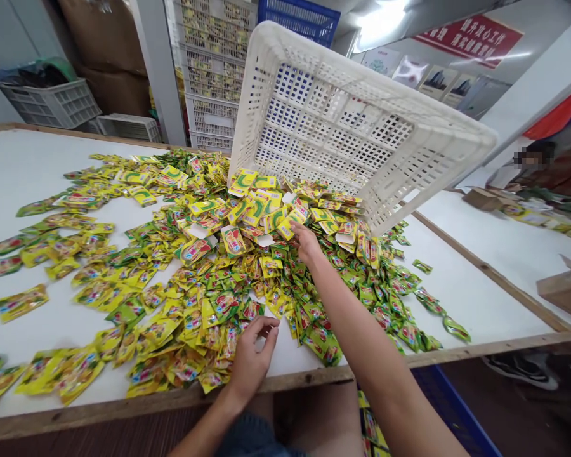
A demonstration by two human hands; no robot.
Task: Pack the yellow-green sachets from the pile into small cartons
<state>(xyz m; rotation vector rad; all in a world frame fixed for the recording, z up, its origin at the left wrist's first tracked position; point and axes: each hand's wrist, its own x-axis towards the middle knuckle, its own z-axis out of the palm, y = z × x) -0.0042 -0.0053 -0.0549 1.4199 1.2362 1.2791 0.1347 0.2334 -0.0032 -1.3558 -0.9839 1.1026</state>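
The right hand [307,244] reaches out with its fingers a bit bent, and the fingertips are at a small yellow box [287,227]; I can't tell if they grip it. The box sits in a heap of boxes by the mouth of a big white basket [385,86], tipped on its side on the table [461,282]. The left hand [252,355] is half open and curled near the front edge, with nothing seen in it, beside lots of shiny yellow packets [23,303].
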